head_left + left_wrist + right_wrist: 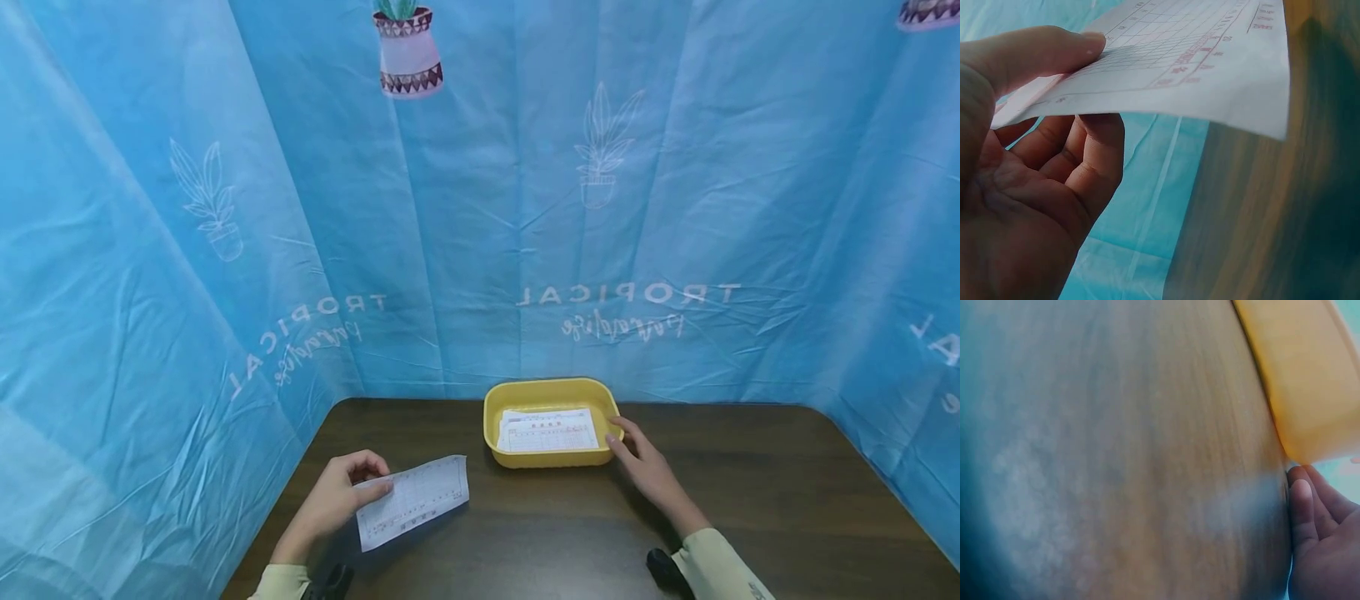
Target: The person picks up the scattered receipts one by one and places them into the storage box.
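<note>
My left hand (341,492) pinches the near left edge of a printed paper form (415,500), thumb on top and fingers curled beneath. The sheet tilts above the table, its red print and ruled grid showing in the left wrist view. At the right end of a yellow plastic basket (551,460), my right hand (647,468) holds the rim with thumb and fingertips. Inside the basket lie more printed paper forms (551,433), loosely stacked. In the right wrist view the fingers (1302,497) are beside the basket's corner (1300,447).
The dark wooden table (780,483) has rounded far corners. A blue printed curtain (480,208) surrounds it at the back and sides, close behind the basket. Dark wrist straps (667,572) sit by the pale sleeves (716,562).
</note>
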Available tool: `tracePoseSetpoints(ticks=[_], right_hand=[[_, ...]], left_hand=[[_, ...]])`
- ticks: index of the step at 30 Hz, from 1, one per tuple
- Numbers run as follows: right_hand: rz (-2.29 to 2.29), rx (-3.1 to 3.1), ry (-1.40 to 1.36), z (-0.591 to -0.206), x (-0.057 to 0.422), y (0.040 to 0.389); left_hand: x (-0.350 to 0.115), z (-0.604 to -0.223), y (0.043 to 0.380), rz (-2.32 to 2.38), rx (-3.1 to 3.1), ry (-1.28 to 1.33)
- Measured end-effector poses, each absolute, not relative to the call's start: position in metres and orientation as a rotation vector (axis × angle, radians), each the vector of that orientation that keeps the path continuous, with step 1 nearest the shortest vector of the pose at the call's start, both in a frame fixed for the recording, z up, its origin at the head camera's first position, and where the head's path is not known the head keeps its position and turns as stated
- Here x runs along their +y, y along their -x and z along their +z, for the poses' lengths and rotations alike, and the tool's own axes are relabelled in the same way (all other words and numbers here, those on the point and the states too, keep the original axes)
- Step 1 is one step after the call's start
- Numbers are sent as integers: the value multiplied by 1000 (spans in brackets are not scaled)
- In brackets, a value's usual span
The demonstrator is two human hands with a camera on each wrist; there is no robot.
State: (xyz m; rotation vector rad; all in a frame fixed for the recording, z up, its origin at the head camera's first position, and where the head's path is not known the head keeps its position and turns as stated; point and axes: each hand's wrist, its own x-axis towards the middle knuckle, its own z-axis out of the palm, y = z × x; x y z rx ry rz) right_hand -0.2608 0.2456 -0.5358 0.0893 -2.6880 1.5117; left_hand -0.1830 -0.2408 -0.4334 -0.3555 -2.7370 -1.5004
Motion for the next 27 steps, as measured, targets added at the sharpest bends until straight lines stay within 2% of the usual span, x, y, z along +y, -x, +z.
tracePoseSetpoints(ticks=[19, 27], right_hand=[[1553, -2675, -89, -533, 246, 259], [1549, -2659, -90, -536, 245, 259]], left_hand=[[-206, -416, 202, -1500, -2739, 435], [-180, -386, 195, -1471, -2752, 476]])
